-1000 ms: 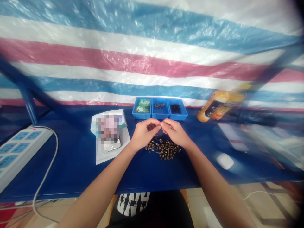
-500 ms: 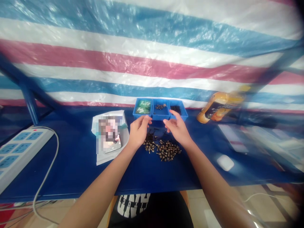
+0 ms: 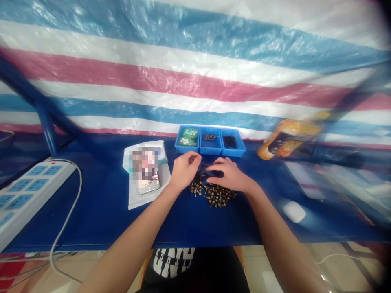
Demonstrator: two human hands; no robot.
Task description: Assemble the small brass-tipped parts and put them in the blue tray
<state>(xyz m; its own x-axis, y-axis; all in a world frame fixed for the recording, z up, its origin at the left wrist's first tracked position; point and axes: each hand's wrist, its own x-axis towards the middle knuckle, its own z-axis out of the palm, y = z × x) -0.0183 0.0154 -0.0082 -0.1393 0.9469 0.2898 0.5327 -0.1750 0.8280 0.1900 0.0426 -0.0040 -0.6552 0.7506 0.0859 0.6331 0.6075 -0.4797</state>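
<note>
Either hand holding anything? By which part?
Cannot tell. The left hand curls at the far edge of the pile of small parts; the right hand rests palm-down over it. Any pinched piece is hidden.

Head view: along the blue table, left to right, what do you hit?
power strip → phone → left hand → right hand → white case

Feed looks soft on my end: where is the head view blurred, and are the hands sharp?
Head view: right side smears, the orange bottle streaked; left hand, right hand and pile of small parts fairly sharp; striped tarp shows glare patches.
</note>
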